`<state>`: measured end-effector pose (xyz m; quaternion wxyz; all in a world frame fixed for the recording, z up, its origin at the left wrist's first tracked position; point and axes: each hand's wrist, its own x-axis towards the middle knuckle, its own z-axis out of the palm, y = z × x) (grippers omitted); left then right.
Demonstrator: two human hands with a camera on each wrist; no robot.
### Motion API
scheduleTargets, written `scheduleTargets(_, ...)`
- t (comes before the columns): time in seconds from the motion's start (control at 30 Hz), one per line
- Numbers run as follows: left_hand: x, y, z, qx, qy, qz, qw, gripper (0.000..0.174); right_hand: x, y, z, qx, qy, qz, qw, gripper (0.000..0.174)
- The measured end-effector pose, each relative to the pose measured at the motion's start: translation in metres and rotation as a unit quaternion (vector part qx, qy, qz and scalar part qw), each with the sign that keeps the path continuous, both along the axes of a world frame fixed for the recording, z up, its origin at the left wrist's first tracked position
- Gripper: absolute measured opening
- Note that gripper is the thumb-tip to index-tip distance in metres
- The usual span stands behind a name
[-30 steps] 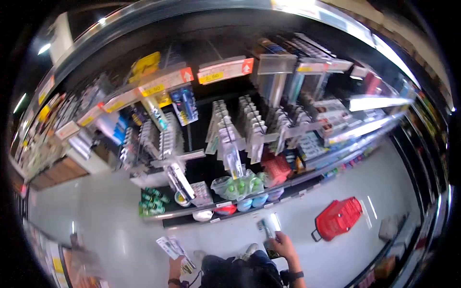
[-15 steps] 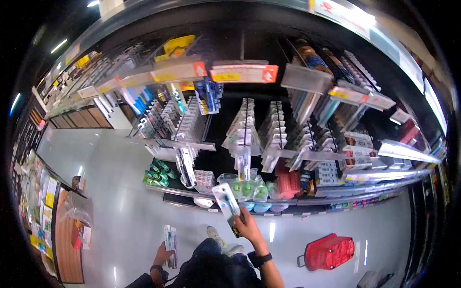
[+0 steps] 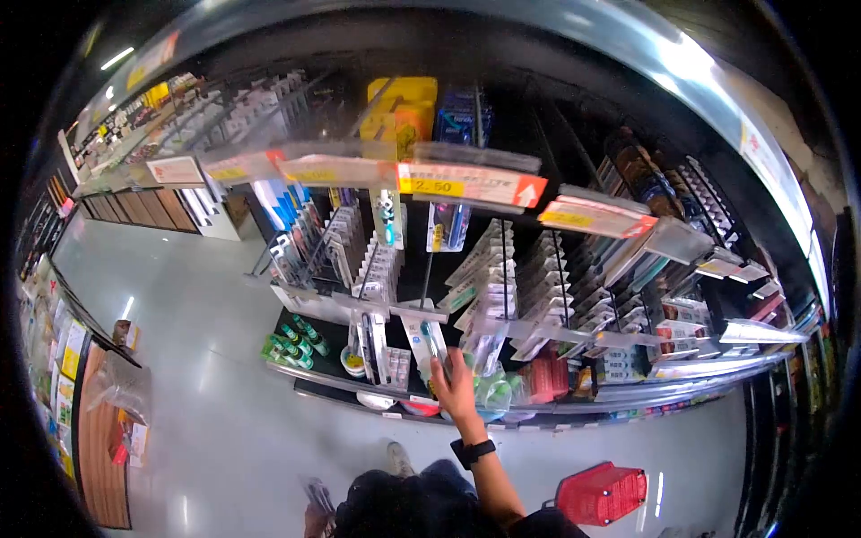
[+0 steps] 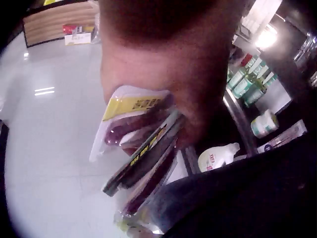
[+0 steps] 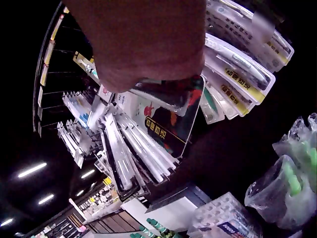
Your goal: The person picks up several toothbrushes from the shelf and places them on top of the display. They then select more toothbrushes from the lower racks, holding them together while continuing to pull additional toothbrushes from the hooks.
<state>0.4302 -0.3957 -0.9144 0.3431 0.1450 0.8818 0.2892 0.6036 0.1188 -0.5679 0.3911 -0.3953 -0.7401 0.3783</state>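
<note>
Gripping a carded toothbrush (image 3: 421, 335), the right hand (image 3: 456, 390) reached among hanging packs (image 3: 491, 287), label strip (image 3: 386, 308) close by; the curled left hand (image 3: 316, 523) held several carded packs (image 4: 143, 153) above the floor (image 3: 242, 394).

From where I stand this is a shop, in one of its aisles. A tall dark shelving unit (image 3: 466, 54) fills the view, and along its edges run price labels, one of them a red and yellow price tag (image 3: 466, 184) reading 2.50. Below the labels, packaged goods (image 3: 484, 269) hang in rows, one behind another on long hooks, with green bottles (image 3: 300, 341) and boxed items (image 5: 223, 218) on the lower shelf. A red shopping basket (image 3: 603, 495) is on the smooth, shiny pale floor (image 3: 233, 386). More stocked displays (image 3: 67, 359) stand across the aisle, and strip lights (image 5: 32, 170) glow overhead.
</note>
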Motion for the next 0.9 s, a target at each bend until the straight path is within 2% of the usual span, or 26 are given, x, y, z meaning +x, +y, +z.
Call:
scheduleTargets(0.1,-0.011,0.002,-0.006,0.014,-0.015,0.004,1.000,0.039,-0.009,0.012,-0.013,0.081,0.018,-0.024,0.996,0.024)
scheduleTargets(0.2,-0.035,0.010,-0.023,0.000,-0.017,0.017,1.000,0.047,-0.017,0.010,-0.008,0.049,0.013,-0.016,0.999,0.024)
scheduleTargets(0.23,-0.046,0.019,-0.024,-0.055,-0.044,0.027,0.997,0.049,-0.019,0.007,-0.003,0.041,0.000,-0.029,0.999,0.023)
scheduleTargets(0.3,-0.048,0.021,-0.022,0.084,-0.020,0.060,0.994,0.056,-0.025,0.007,-0.006,0.048,0.019,-0.040,0.998,0.022)
scheduleTargets(0.33,-0.044,0.025,-0.003,0.153,-0.012,0.068,0.986,0.059,-0.025,0.007,-0.010,0.053,0.037,-0.048,0.997,0.022)
scheduleTargets(0.37,-0.043,0.024,-0.026,0.022,0.233,-0.072,0.970,0.056,-0.026,0.006,-0.014,0.055,0.024,-0.057,0.997,0.021)
scheduleTargets(0.4,-0.038,0.036,0.005,0.037,0.009,0.087,0.995,0.053,-0.027,0.005,-0.019,0.057,0.019,-0.052,0.997,0.021)
scheduleTargets(0.43,-0.029,0.054,0.054,0.072,-0.018,0.117,0.990,0.054,-0.028,0.005,-0.024,0.012,0.052,-0.045,0.998,0.020)
scheduleTargets(0.47,-0.025,0.066,0.075,0.107,-0.042,0.144,0.983,0.055,-0.028,0.005,-0.028,-0.032,0.087,-0.040,0.995,0.019)
scheduleTargets(0.5,-0.031,0.051,0.027,0.111,-0.050,0.134,0.983,0.055,-0.028,0.005,-0.032,-0.036,0.078,-0.042,0.995,0.019)
scheduleTargets(0.57,-0.038,0.044,-0.018,0.120,-0.066,0.114,0.984,0.054,-0.037,0.007,-0.041,0.009,0.089,-0.060,0.994,0.018)
scheduleTargets(0.63,-0.013,0.051,0.015,0.133,0.014,0.136,0.982,0.050,-0.042,0.010,-0.051,0.000,0.100,-0.066,0.993,0.017)
scheduleTargets(0.67,0.002,0.067,0.057,0.137,0.055,0.146,0.978,0.048,-0.042,0.009,-0.046,0.001,0.100,-0.063,0.993,0.017)
scheduleTargets(0.7,0.026,0.093,0.092,0.065,0.244,0.119,0.960,0.045,-0.044,0.007,-0.036,0.001,0.111,-0.063,0.992,0.017)
scheduleTargets(0.73,0.019,0.083,0.076,0.066,0.246,0.123,0.959,0.045,-0.046,0.008,-0.030,0.001,0.123,-0.064,0.990,0.016)
scheduleTargets(0.8,-0.003,0.050,0.025,0.050,0.117,0.042,0.991,0.044,-0.050,0.011,-0.035,0.025,0.139,-0.065,0.988,0.015)
scheduleTargets(0.83,-0.004,0.055,0.043,0.039,0.089,0.059,0.994,0.042,-0.050,0.011,-0.036,0.007,0.139,-0.060,0.988,0.015)
scheduleTargets(0.9,-0.010,0.059,0.041,0.051,0.064,0.063,0.995,0.041,-0.050,0.011,-0.035,-0.009,0.141,-0.054,0.989,0.015)
